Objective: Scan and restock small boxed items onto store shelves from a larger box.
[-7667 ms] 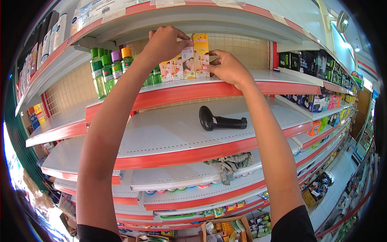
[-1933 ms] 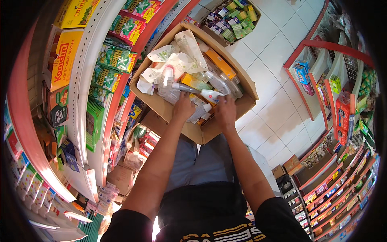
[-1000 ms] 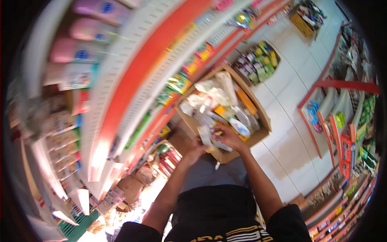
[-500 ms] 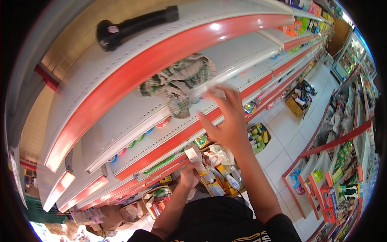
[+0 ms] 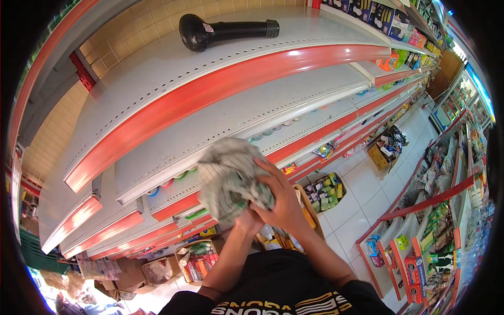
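A rumpled, pale checked cloth [image 5: 226,176] with green lines is held up in front of the shelves, slightly blurred. My right hand [image 5: 278,197] is closed on its right side, fingers pressed into the fabric. Below and against the cloth, my left hand [image 5: 249,221] is curled in close to the right one. Cloth and right hand cover most of its fingers, and what lies in them is hidden.
Grey shelves with red front strips [image 5: 220,86] rise before me. A black handheld scanner [image 5: 228,32] lies on the top shelf. Below stand a carton of bottles [image 5: 310,210], a box of small packs [image 5: 325,191] and a carton of packets [image 5: 197,260]. Stocked racks [image 5: 415,247] line the right.
My right hand has taken the cloth off the shelf and brought it down to my left hand. The white carton seen in my left hand is now out of sight behind the cloth.
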The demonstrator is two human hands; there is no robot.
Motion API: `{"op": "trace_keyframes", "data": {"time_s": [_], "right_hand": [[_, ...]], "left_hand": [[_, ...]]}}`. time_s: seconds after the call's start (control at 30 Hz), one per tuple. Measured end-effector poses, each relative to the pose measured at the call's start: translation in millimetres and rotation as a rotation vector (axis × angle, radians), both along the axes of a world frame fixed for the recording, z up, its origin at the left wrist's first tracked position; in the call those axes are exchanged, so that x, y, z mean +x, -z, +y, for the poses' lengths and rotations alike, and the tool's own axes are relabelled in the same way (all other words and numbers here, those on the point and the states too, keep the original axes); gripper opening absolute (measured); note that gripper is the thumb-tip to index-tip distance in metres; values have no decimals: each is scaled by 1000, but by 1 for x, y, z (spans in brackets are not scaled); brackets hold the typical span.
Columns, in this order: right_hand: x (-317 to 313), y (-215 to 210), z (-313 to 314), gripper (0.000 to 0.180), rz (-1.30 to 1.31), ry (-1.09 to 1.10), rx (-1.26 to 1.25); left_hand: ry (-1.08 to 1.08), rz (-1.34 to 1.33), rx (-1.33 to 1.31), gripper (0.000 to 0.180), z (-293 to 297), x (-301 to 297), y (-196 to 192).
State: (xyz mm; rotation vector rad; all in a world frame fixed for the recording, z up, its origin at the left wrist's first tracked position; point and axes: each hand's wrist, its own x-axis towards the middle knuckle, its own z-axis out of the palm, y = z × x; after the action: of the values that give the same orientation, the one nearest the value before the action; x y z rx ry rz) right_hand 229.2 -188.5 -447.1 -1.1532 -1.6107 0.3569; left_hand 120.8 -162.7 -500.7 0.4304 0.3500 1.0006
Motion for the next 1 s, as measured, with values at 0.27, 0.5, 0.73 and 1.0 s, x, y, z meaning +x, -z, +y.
{"op": "trace_keyframes", "data": {"time_s": [0.27,0.5,0.73,1.0], "right_hand": [[64,31,-71,36,101,-91,-287],[51,-32,-37,60,0,102,71],[14,-3,-29,44,-216,-177,33],[77,-36,112,47,-126,315,455]], "left_hand": [[302,77,609,37,41,0,16],[179,-260,397,55,29,7,31],[-113,1332,735,39,34,-13,-32],[-44,-307,73,36,38,-26,-13]]}}
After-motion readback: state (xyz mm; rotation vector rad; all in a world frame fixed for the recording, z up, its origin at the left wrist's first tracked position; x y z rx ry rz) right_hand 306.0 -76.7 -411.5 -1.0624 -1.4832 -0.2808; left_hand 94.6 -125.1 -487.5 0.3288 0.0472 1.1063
